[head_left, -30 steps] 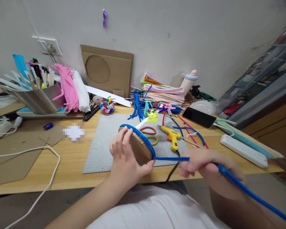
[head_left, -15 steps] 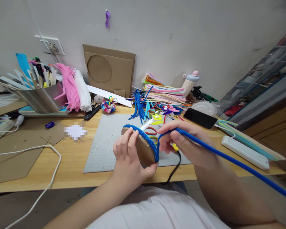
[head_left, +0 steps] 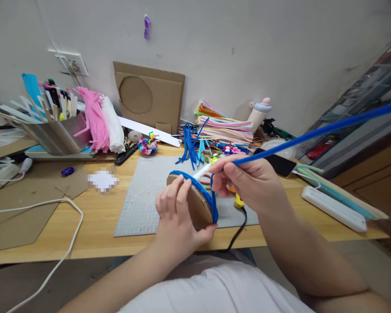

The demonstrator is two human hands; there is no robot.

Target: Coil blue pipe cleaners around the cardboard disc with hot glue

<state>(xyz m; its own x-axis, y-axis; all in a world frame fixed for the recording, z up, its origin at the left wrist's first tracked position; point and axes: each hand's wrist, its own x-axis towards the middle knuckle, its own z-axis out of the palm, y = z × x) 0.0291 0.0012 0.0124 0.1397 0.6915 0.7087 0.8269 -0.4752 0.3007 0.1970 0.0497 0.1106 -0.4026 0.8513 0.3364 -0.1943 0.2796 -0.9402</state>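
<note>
My left hand (head_left: pixel 179 211) grips a round cardboard disc (head_left: pixel 198 208), fingers over its upper edge and thumb at its lower right rim. Blue pipe cleaner lies along the disc's far edge, and the disc is tilted. Between thumb and fingers my right hand (head_left: pixel 247 178) pinches the loose blue pipe cleaner (head_left: pixel 299 140), which runs from the disc's lower right rim up through the fingers and out to the upper right. Behind the disc a white stem (head_left: pixel 202 172) with a yellow flower shape at its top is partly hidden.
A grey cutting mat (head_left: pixel 140 195) lies under the hands, with a yellow-tipped tool (head_left: pixel 238 201) and its black cord. Blue pipe cleaners (head_left: pixel 189 145) and pastel bundles (head_left: pixel 228 126) sit behind. A phone (head_left: pixel 282 167), power strip (head_left: pixel 334 208) and metal holder (head_left: pixel 58 134) stand around.
My right hand has moved slightly up, and the free end of the blue pipe cleaner has swung from the lower right to the upper right. My left hand and the disc are nearly unchanged.
</note>
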